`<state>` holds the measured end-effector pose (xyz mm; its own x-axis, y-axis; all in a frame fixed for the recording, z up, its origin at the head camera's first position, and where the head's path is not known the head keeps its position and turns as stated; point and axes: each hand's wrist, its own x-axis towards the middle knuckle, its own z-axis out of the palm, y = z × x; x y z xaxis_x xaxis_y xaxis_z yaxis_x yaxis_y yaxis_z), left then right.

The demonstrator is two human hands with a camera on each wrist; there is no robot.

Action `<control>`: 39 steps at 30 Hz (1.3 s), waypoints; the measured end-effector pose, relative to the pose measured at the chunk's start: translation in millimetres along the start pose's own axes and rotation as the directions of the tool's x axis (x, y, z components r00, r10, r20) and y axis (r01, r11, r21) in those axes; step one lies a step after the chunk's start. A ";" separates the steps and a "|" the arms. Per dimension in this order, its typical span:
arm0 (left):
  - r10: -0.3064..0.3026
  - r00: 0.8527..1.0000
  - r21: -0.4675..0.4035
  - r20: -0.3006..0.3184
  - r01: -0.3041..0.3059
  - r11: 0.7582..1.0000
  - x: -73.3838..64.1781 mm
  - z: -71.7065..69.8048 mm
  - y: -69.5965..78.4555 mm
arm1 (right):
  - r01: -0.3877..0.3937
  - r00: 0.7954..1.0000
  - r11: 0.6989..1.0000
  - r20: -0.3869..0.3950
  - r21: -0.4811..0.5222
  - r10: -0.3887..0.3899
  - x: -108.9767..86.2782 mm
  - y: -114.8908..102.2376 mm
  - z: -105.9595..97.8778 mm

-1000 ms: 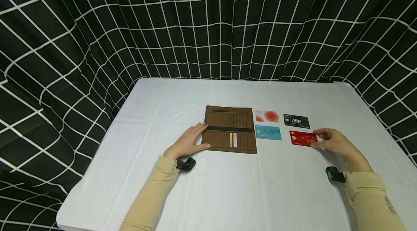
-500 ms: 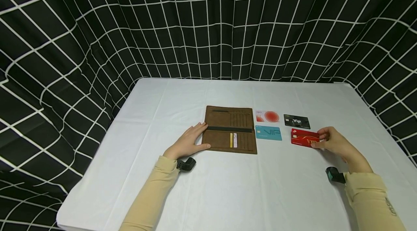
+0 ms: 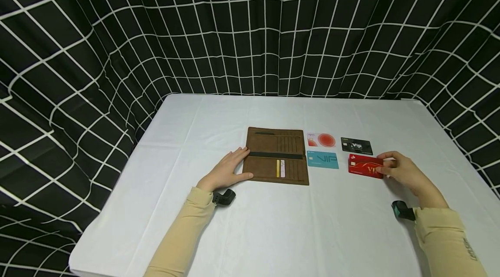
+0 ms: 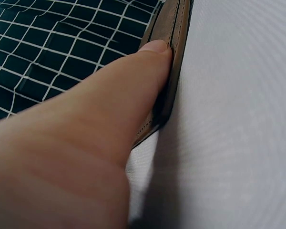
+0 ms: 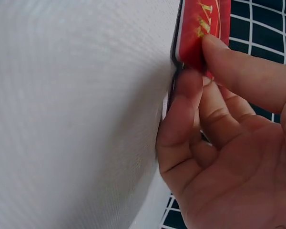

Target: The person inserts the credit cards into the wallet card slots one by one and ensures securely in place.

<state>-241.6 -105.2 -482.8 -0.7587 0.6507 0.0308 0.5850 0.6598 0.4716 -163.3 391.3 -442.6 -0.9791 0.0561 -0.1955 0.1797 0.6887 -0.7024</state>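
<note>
A brown wallet (image 3: 274, 168) lies spread flat, with a yellow card and a white card showing in its lower slots. My left hand (image 3: 224, 168) rests with straight fingers on the wallet's left edge. In the left wrist view, the thumb (image 4: 152, 67) lies on a stitched corner of the wallet (image 4: 168, 24). On the right, my right hand (image 3: 404, 173) pinches the right end of a red VIP card (image 3: 361, 165). The right wrist view has the thumb on the face of the red card (image 5: 193, 36) and the other fingers curled under it.
A black Vip card (image 3: 356, 146) lies just behind the red one. Beside the wallet are a white card with a red circle (image 3: 321, 140) and a teal VIP card (image 3: 322, 159). A black curtain with white grid lines (image 3: 265, 29) hangs behind the white table (image 3: 269, 233).
The right thumb has moved from the red card's edge onto its face, and the hand now pinches it. The card has shifted and tilted slightly. The left hand stays in place.
</note>
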 end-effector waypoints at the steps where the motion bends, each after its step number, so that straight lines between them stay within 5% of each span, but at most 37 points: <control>1: 0.000 1.000 0.000 -0.001 0.000 1.000 0.2 0.3 -0.2 | -0.003 1.000 1.000 -0.001 0.005 0.003 -0.1 -0.1 -0.1; 13: -0.004 1.000 0.008 0.006 0.004 1.000 1.1 -0.1 -0.9 | 0.062 0.997 0.972 0.023 0.228 -0.069 -4.2 -10.3 2.1; 18: -0.010 1.000 0.014 0.012 0.010 1.000 1.0 0.0 -1.1 | 0.106 0.994 0.964 0.012 0.243 -0.113 -5.2 -17.2 5.8; 39: 0.008 1.000 -0.004 -0.004 -0.008 1.000 0.1 -1.3 1.2 | 0.172 0.965 0.864 0.093 0.472 -0.243 -12.8 -71.6 47.2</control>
<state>-241.3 -104.9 -481.1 -0.7550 0.6546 0.0383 0.5902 0.6530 0.4747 -159.2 307.2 -422.0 -0.9801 -0.1809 -0.0815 0.0316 0.2636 -0.9641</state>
